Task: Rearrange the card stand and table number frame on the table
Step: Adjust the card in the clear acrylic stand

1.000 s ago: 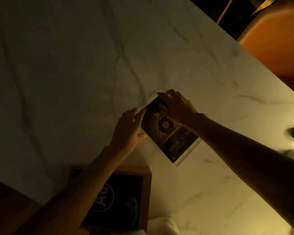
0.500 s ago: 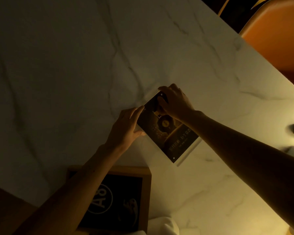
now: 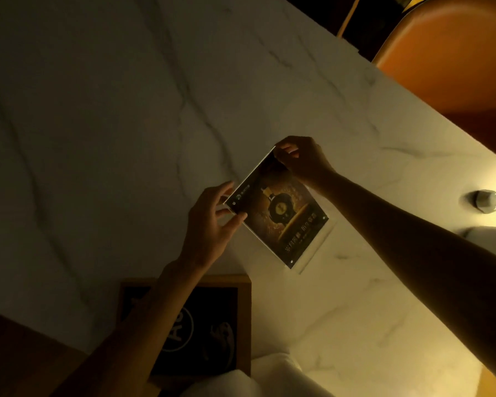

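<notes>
Card stand (image 3: 281, 213) diagonal, long axis far-left to near-right, apparently tilted, corners pinched by left hand (image 3: 209, 224), right hand (image 3: 304, 159).

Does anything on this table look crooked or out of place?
Yes. The card stand sits skewed, its edges diagonal to the wooden table number frame at the near edge. The left hand and right hand pinch its two upper corners. Nothing looks spilled or broken, though the light is dim.

Table number frame (image 3: 242, 325) partly arm-hidden
</notes>
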